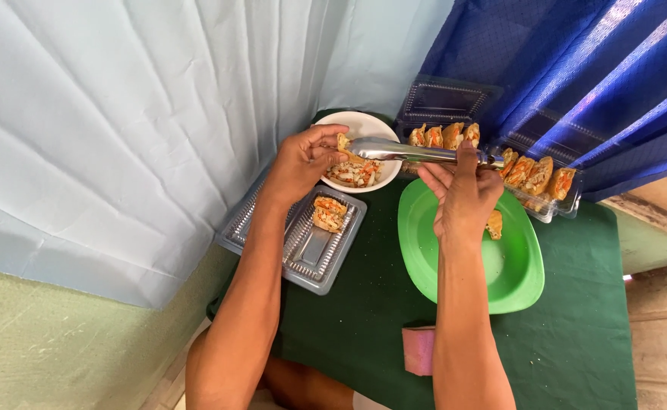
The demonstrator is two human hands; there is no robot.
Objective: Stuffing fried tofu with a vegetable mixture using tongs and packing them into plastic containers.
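Note:
My left hand pinches a small fried pastry piece over the white bowl, which holds a shredded vegetable filling. My right hand grips metal tongs whose tips reach the pastry piece above the bowl. Below the left hand lies a clear plastic tray with one filled pastry in it. A green plate under the right hand carries one pastry piece.
Two clear trays of filled pastries stand at the back on the green cloth. A pink sponge lies near the front. A pale curtain hangs left, a blue curtain right.

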